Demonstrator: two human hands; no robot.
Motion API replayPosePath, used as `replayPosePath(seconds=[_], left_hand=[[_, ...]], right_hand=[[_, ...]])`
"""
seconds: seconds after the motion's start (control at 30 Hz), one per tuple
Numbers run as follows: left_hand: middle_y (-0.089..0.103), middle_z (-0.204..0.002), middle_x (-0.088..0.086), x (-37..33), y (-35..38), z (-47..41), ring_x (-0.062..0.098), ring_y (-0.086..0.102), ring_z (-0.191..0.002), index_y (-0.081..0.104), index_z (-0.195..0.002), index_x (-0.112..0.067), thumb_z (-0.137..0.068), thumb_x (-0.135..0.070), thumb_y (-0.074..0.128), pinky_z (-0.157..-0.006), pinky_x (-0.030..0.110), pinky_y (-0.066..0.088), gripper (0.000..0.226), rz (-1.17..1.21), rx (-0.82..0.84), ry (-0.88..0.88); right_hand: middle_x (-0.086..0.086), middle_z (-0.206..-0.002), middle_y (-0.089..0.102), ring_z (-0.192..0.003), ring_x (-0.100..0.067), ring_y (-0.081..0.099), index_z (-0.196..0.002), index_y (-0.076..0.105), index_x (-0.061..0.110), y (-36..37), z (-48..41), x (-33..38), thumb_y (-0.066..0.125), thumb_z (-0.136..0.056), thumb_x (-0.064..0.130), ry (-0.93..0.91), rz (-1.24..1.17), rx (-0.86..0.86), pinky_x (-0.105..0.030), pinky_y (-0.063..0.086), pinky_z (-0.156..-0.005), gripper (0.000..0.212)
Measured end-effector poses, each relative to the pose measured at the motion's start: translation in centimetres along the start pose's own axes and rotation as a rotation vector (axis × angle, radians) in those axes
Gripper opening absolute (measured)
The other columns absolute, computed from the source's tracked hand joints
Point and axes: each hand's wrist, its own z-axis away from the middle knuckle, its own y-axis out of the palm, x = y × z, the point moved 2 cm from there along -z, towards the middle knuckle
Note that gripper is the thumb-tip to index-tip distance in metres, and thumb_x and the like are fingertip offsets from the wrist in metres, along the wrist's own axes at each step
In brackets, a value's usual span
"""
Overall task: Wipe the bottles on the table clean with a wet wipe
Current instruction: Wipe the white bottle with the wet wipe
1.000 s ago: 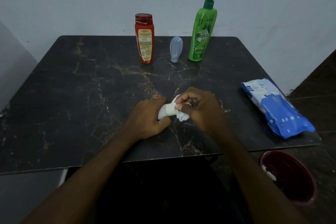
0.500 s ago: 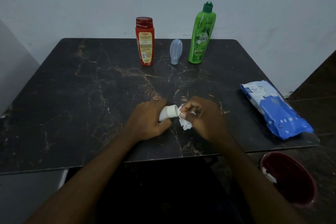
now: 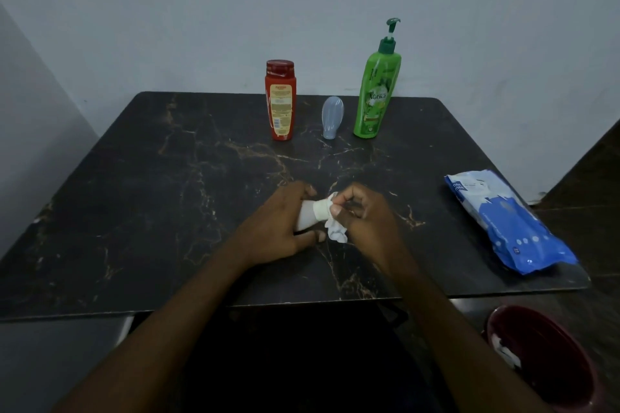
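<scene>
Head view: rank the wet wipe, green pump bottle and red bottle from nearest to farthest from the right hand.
1. Wet wipe: pinched in the right hand itself.
2. Green pump bottle: far edge of the table, straight ahead.
3. Red bottle: far edge too, but further left.

Table: we see a dark, marble-patterned top with pale golden veins running across it. Its corners are rounded and its far edge lies close to the wall.
Wall: we see a plain, pale grey wall behind the table, and a pale side wall on the left.
Packet: we see a blue and white soft packet lying flat on the table near its right edge, one end reaching towards the near right corner.
Bin: we see a dark red round bin below the table's near right corner, with white crumpled scraps inside.
Floor: we see dark flooring to the right of the table.
</scene>
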Motion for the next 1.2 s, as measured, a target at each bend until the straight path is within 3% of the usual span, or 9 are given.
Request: replayPosePath(seconds=[0.13,0.3,0.4,0.53,0.73,0.97,1.03,1.13,1.2], left_hand=[[0.046,-0.123,-0.01,0.3,-3.1,-0.2,0.003,0.049,-0.105,0.043,-0.126,-0.033,-0.09,-0.043,0.071,-0.084,0.025,0.045,0.047,-0.007,0.126,-0.037],[0.042,-0.133,-0.002,1.0,-6.1,-0.7,0.011,0.044,-0.114,0.041,-0.14,-0.027,-0.095,-0.05,0.064,-0.097,0.034,0.046,0.056,-0.216,0.254,-0.086],[0.043,-0.141,0.001,1.2,-7.5,-1.2,0.014,0.044,-0.121,0.041,-0.144,-0.028,-0.093,-0.048,0.066,-0.103,0.037,0.045,0.059,-0.252,0.253,-0.11],[0.048,-0.142,-0.001,1.0,-9.6,-2.3,0.015,0.047,-0.123,0.047,-0.14,-0.028,-0.087,-0.043,0.076,-0.102,0.033,0.043,0.063,-0.222,0.177,-0.151],[0.062,-0.125,-0.002,2.2,-13.5,-3.6,0.015,0.06,-0.112,0.06,-0.125,-0.021,-0.081,-0.02,0.083,-0.085,0.024,0.05,0.05,0.036,-0.077,-0.343],[0.071,-0.112,0.002,4.7,-15.5,-4.4,0.014,0.067,-0.1,0.069,-0.106,-0.012,-0.081,-0.014,0.083,-0.075,0.018,0.051,0.029,0.08,-0.306,-0.371],[0.071,-0.113,0.003,5.2,-16.4,-4.9,0.012,0.066,-0.1,0.071,-0.108,-0.012,-0.083,-0.012,0.081,-0.077,0.017,0.05,0.027,-0.004,-0.333,-0.328],[0.071,-0.12,0.008,6.2,-17.6,-6.1,0.015,0.064,-0.106,0.072,-0.116,-0.009,-0.087,-0.007,0.077,-0.093,0.028,0.052,0.03,-0.086,-0.35,-0.287],[0.071,-0.123,0.01,6.9,-18.2,-7.1,0.022,0.065,-0.113,0.072,-0.118,-0.009,-0.088,-0.005,0.074,-0.099,0.035,0.052,0.03,-0.15,-0.342,-0.285]], right_hand=[[0.001,-0.086,0.073,-0.081,-0.01,0.07,-0.088,0.066,0.011,1.0,-0.6,1.1,0.068,-0.088,0.01,0.001,-0.134,-0.02,-0.028,0.055,-0.075,0.002],[0.003,-0.102,0.072,-0.095,-0.011,0.069,-0.089,0.064,0.017,3.0,-1.7,2.3,0.066,-0.09,0.013,-0.052,-0.226,0.035,-0.038,0.057,-0.083,0.005],[0.003,-0.096,0.07,-0.092,-0.011,0.067,-0.087,0.061,0.016,4.5,-2.6,3.1,0.066,-0.089,0.013,-0.101,-0.167,0.015,-0.036,0.055,-0.084,0.006],[0.003,-0.085,0.064,-0.084,-0.004,0.061,-0.083,0.058,0.01,5.9,-4.3,4.2,0.064,-0.088,0.005,-0.144,-0.149,-0.114,-0.019,0.048,-0.076,0.009],[0.004,-0.093,0.067,-0.088,-0.008,0.063,-0.089,0.06,0.015,6.7,-7.5,3.7,0.064,-0.092,0.014,-0.027,-0.197,-0.197,-0.025,0.052,-0.076,0.005],[0.005,-0.088,0.067,-0.079,-0.002,0.063,-0.089,0.062,0.016,8.5,-9.4,2.0,0.063,-0.092,0.013,-0.021,-0.263,-0.217,-0.011,0.047,-0.067,0.004],[0.004,-0.086,0.068,-0.076,-0.003,0.064,-0.088,0.064,0.015,8.6,-10.3,1.0,0.063,-0.092,0.012,-0.005,-0.27,-0.231,-0.014,0.049,-0.067,0.005],[0.002,-0.086,0.071,-0.081,-0.011,0.068,-0.088,0.066,0.016,8.5,-11.9,-0.6,0.064,-0.091,0.012,0.022,-0.257,-0.255,-0.024,0.054,-0.071,0.006],[0.003,-0.092,0.07,-0.086,-0.013,0.067,-0.093,0.068,0.016,8.3,-12.8,-1.3,0.062,-0.092,0.011,0.042,-0.223,-0.262,-0.021,0.051,-0.069,0.008]])
